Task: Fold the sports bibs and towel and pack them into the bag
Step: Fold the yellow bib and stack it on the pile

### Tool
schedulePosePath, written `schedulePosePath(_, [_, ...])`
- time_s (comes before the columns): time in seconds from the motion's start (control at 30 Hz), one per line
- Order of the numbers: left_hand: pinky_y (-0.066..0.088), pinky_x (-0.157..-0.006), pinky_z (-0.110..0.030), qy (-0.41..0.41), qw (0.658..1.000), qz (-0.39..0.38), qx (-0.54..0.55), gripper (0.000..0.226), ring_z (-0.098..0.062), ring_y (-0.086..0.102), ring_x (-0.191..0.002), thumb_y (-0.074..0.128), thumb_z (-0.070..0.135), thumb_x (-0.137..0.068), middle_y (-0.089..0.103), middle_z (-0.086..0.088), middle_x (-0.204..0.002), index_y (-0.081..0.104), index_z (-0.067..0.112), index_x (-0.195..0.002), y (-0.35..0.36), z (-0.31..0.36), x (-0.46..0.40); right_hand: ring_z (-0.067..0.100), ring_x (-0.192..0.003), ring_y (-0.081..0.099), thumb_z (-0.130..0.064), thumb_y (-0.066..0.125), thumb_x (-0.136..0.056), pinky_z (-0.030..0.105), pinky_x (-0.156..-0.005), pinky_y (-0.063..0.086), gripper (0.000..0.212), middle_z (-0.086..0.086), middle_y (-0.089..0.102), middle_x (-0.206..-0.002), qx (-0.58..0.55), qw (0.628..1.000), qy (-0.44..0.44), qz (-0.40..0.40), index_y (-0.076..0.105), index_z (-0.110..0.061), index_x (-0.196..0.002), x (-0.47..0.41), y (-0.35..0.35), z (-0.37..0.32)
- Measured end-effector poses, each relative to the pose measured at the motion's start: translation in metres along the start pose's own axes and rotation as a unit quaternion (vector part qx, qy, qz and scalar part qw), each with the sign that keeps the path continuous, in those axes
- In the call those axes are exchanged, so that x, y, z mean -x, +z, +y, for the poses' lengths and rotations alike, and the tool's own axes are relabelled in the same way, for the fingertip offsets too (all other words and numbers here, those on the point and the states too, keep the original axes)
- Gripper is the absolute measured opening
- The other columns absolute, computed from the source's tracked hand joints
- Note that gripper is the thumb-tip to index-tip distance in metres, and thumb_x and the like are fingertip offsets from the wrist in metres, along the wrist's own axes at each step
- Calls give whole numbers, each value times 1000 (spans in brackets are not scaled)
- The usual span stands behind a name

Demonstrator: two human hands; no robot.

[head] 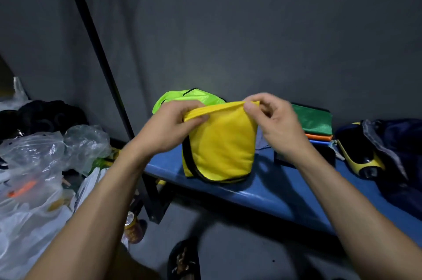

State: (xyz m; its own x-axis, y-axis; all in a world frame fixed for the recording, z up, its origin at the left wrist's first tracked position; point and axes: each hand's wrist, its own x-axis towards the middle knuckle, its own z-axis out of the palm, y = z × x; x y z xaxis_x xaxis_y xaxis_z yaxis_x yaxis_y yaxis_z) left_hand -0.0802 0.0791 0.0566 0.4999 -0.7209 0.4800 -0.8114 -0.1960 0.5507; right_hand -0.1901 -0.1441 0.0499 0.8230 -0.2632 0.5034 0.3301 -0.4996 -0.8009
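At 6 o'clock a drink can (132,227) stands on the floor. Above it, the left hand (175,123) and right hand (271,119) each pinch the top fold of a yellow bib (220,142), its lower edge resting on the blue surface (262,190). At 12 o'clock behind lies a lime-green bib (180,97); at 2 o'clock, a folded stack topped by a green bib (314,118).

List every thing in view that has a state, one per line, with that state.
yellow bib: folded, held up by its top edge, lower end on the blue bench
left hand: gripping the bib's top left corner
right hand: pinching the top right corner
neon green bib: unfolded, bunched behind
folded stack: green on orange on blue, flat
drink can: upright on the floor
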Motion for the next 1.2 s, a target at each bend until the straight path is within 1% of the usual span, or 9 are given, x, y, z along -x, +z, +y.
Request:
schedulePosePath(0.13, [39, -69, -30, -66, 986, -25, 149, 24, -11, 51, -73, 62, 30, -101, 59, 5, -78, 72, 13, -90, 11, 21, -32, 12, -71, 63, -24, 66, -98, 26, -62, 51, 24, 3, 72, -82, -163, 978, 101, 84, 68, -8, -116, 3, -21, -5])
schedulePosePath(0.2, [43, -69, -31, -122, 974, -38, 189, 29, -15, 56, -71, 62, 31, -100, 62, -2, -76, 70, 8, -85, 28, 15, -46, 20, -92, 72, -24, 65, -97, 32, -77, 61, 32, 8, 76, -103, -261, 943, 204, 43, 64, -6, -124, 18, -25, 13])
schedulePosePath(0.3, [42, -51, -20, -242, 940, -41, 236, 28, -8, 55, -54, 60, 23, -102, 60, 6, -62, 65, 15, -76, 60, -13, -62, 29, -109, 70, -16, 64, -92, 40, -95, 58, 37, 15, 72, -121, -355, 876, 327, -25, 63, -5, -128, 52, -18, 59])
schedulePosePath(0.47, [39, -53, -27, -415, 879, -20, 235, 23, -22, 52, -66, 65, 24, -99, 59, -11, -73, 62, 14, -78, 109, -81, -60, 25, -91, 68, -21, 77, -85, 35, -80, 50, 39, 17, 75, -106, -256, 888, 380, -36, 64, -2, -116, 80, -6, 120])
schedulePosePath(0.57, [50, -60, -28, -461, 849, 7, 257, 16, -24, 61, -71, 64, 17, -100, 67, -10, -79, 66, 7, -88, 123, -95, -59, 22, -90, 70, -30, 84, -73, 30, -85, 53, 63, 16, 76, -102, -258, 898, 355, -45, 59, 6, -118, 81, -14, 133])
schedulePosePath(0.67, [53, -71, -35, -484, 840, 5, 247, 21, -29, 65, -83, 64, 20, -100, 70, -18, -98, 69, 0, -106, 132, -105, -61, 23, -91, 67, -49, 96, -57, 38, -91, 48, 84, 20, 74, -103, -248, 913, 321, -49, 58, 5, -107, 87, -21, 143])
schedulePosePath(0.9, [50, -62, -32, -503, 834, -24, 227, 22, -25, 65, -82, 63, 23, -101, 71, -14, -102, 69, 3, -109, 143, -115, -64, 13, -73, 56, -10, 85, -80, 36, -73, 45, 31, 3, 61, -75, -121, 968, 221, -2, 56, -1, -84, 97, -23, 151])
schedulePosePath(1.07, [48, -59, -30, -499, 837, -24, 223, 17, -21, 64, -73, 63, 20, -101, 70, -9, -87, 68, 4, -107, 145, -115, -63, 10, -58, 41, -24, 84, -83, 30, -58, 36, 34, 0, 48, -64, -4, 986, 163, -25, 51, -16, -76, 102, -21, 150])
schedulePosePath(1.2, [47, -53, -23, -489, 845, 12, 215, 11, -21, 59, -65, 68, 18, -98, 66, -10, -81, 66, 9, -92, 148, -116, -64, 11, -61, 44, -33, 71, -88, 39, -56, 46, 36, -7, 45, -68, 254, 960, 6, -122, 40, -23, -73, 96, -36, 148])
